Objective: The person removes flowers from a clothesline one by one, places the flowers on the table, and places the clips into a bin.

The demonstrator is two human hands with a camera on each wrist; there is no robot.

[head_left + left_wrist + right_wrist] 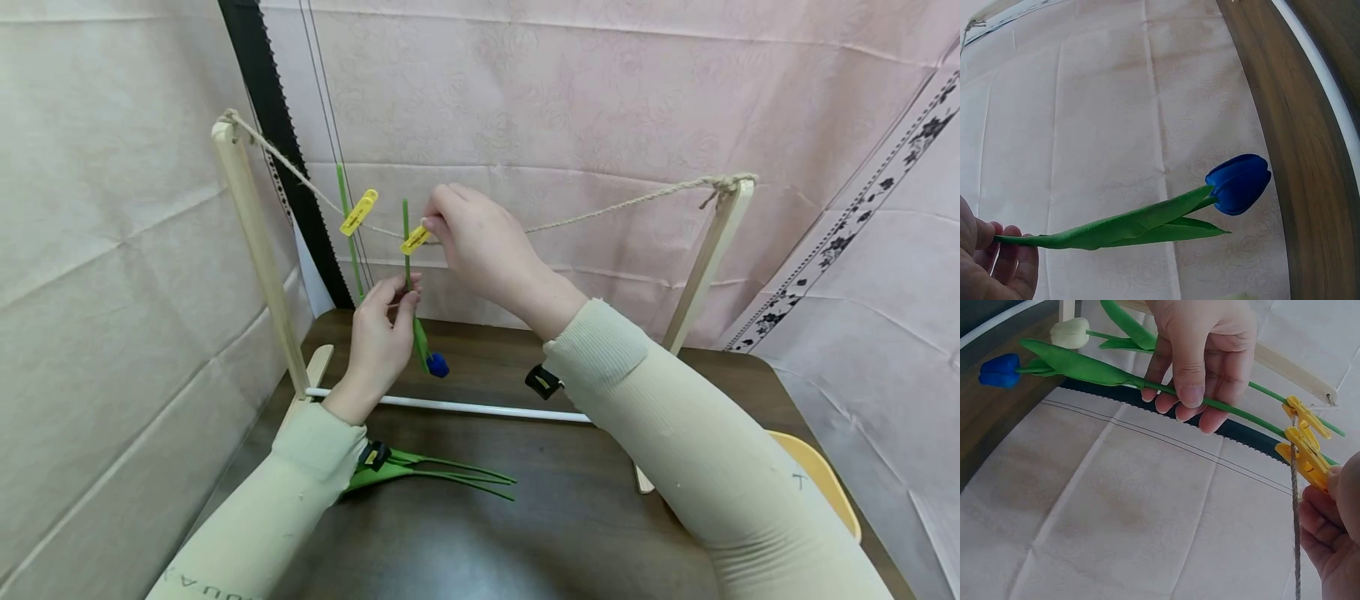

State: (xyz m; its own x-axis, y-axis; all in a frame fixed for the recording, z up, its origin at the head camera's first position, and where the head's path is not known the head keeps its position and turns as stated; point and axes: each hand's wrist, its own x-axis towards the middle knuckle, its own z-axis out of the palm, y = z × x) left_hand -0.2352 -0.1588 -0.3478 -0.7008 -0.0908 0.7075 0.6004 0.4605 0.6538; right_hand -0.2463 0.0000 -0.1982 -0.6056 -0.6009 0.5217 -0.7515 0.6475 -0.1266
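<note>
A blue tulip (1238, 184) hangs head down, its green stem pinched between the thumb and fingers of my left hand (378, 333). Higher up, my right hand (487, 250) pinches a yellow clothespin (415, 240) that sits on the rope (622, 202) at the tulip's stem. The right wrist view shows this clothespin (1311, 459) against both stem and rope; whether its jaws press fully on the stem I cannot tell. To the left, a second yellow clothespin (358, 212) holds another stem on the rope, that of a white tulip (1069, 332).
Two wooden posts, left (255, 242) and right (708, 258), carry the sagging rope. A white rod (480, 407) runs low between them. Several green stems (450, 473) lie on the brown table (450, 542) near my left sleeve. Behind my right arm stands a yellow container (821, 475).
</note>
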